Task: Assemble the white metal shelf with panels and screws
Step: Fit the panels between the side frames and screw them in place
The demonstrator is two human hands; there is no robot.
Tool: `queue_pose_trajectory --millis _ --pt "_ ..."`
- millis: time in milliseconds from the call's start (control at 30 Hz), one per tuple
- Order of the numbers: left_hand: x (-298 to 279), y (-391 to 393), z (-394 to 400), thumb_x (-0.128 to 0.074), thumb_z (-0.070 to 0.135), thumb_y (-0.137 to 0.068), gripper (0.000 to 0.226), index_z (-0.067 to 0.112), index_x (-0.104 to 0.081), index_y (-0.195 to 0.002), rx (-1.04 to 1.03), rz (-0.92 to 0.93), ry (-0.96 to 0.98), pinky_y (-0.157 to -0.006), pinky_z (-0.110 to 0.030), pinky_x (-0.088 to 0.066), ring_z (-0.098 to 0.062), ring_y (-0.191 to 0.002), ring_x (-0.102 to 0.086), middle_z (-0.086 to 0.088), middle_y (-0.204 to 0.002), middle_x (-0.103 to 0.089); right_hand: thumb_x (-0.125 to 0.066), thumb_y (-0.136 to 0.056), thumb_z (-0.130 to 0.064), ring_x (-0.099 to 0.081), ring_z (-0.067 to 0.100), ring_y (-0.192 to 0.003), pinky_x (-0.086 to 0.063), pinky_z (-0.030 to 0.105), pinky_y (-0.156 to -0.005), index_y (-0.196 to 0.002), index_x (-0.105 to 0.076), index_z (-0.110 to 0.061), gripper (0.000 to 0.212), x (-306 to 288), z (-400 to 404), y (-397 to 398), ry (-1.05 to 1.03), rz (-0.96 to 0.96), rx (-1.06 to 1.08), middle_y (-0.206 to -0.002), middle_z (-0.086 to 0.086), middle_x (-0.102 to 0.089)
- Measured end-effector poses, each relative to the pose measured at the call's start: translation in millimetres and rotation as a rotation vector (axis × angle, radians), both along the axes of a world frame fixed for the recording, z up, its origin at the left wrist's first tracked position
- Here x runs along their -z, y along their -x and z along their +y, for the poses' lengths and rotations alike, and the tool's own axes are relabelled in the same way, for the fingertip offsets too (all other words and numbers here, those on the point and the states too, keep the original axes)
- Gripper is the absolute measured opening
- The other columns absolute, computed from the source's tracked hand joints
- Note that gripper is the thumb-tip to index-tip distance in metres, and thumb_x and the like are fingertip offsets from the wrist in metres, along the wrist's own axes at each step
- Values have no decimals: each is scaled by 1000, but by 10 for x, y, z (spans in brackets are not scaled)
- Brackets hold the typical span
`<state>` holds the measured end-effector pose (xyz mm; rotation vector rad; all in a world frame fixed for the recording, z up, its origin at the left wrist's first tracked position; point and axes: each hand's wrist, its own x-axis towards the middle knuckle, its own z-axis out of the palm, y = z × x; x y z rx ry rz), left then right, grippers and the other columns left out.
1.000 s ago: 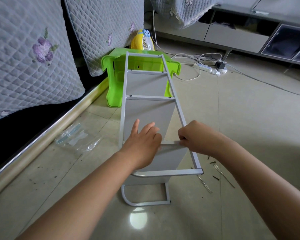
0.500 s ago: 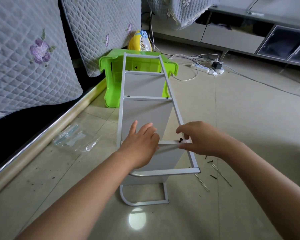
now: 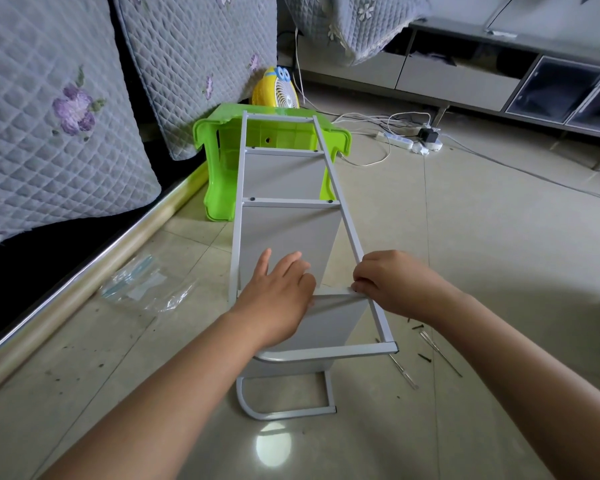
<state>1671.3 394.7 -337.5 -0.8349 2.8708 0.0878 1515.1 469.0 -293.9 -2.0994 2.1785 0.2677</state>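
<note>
Item: white metal shelf (image 3: 284, 202), part-built, lying on its side on the floor, far end propped on a green plastic stool (image 3: 219, 157).

Panels: two far panels already fixed with dark screws; third panel (image 3: 329, 306) near the hands, seated between the side rails.

Left hand (image 3: 278, 296): fingers straight, pressing flat on the third panel's upper edge to steady it.

Right hand (image 3: 392, 284): fingertips pinched at the joint where the panel edge meets the right rail (image 3: 347, 216); it appears to be setting a screw, though the screw itself is hidden under the fingers.

Step in hand, by judgement: starting a screw by finger. Advice: keep the panel pressed so both holes stay aligned; hold the screw square to the rail; turn lightly until the thread bites; tighten fully only after the opposite corner is started.

Spares: loose screws (image 3: 418, 327) and thin metal tools (image 3: 440, 353) on the floor, right of the shelf's near end.

Other: empty plastic bag (image 3: 146, 289) at left.
</note>
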Motion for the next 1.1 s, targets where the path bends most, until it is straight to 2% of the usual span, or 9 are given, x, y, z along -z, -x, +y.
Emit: queue_pose_trajectory --millis 133,233,400,633,767,867,900,967,1100 --pt "-4 -2 -1 -19 25 -103 31 9 -35 -123 -3 -17 -2 -113 -48 7 -20 -144 7 -4 -154 -10 -36 -99 -30 -50 24 -88 -29 25 -65 -84 -54 -7 33 -28 -8 -52 -43 53 26 -76 0 -39" --pt "3 0 7 -19 26 -103 31 10 -35 -124 -4 -15 8 -114 -48 6 -20 -144 5 -4 -154 -10 -31 -100 -31 -41 21 -78 -30 26 -61 -59 -28 -15 44 -6 -23 -101 -60 106 85 -64 -3 -27" --pt "5 0 27 -18 27 -102 33 10 -35 -124 -1 -21 14 -114 -48 5 -20 -144 4 -3 -154 -11 -27 -101 -32 -53 27 -89 -33 27 -61 -80 -51 -10 38 34 -27 -134 -30 102 123 -70 2 -34" --pt "10 -6 32 -16 28 -103 33 11 -35 -123 -2 -14 14 -114 -47 6 -19 -144 5 -2 -154 -9 -26 -99 -41 -44 23 -74 -23 22 -47 -57 -32 -15 50 68 -6 -87 -49 57 157 -66 1 -35" --pt "21 -9 22 -17 27 -102 32 12 -36 -124 5 8 15 -114 -46 7 -19 -144 5 -2 -154 -9 -24 -98 -45 -51 24 -75 -39 29 -61 -70 -52 -10 53 5 74 54 27 -66 200 -72 4 -50" --pt "48 -19 5 -17 24 -102 32 13 -34 -127 4 3 31 -114 -45 7 -17 -144 6 0 -154 -8 -39 -95 -24 -48 19 -75 -38 27 -66 -72 -54 -13 29 14 161 275 62 -218 239 -72 -1 -50" --pt "40 -12 10 -18 24 -102 33 13 -33 -129 -1 1 28 -114 -44 7 -17 -144 6 0 -154 -8 -44 -92 -17 -50 17 -80 -38 23 -69 -88 -60 -13 17 38 194 320 15 -268 239 -82 -1 -56" --pt "85 -13 4 -18 26 -102 35 11 -34 -130 -2 10 47 -115 -44 2 -17 -144 2 0 -154 -10 -51 -88 -11 -56 15 -93 -39 17 -76 -118 -56 -10 30 146 243 334 -110 -367 235 -108 1 -59" --pt "57 32 18 -26 25 -100 35 7 -46 -122 51 146 139 -113 -48 -14 -22 -143 -15 -7 -150 -26 -60 -87 -12 -61 20 -93 -47 24 -83 -107 -65 -6 22 366 248 250 -27 -523 294 -105 8 -66"
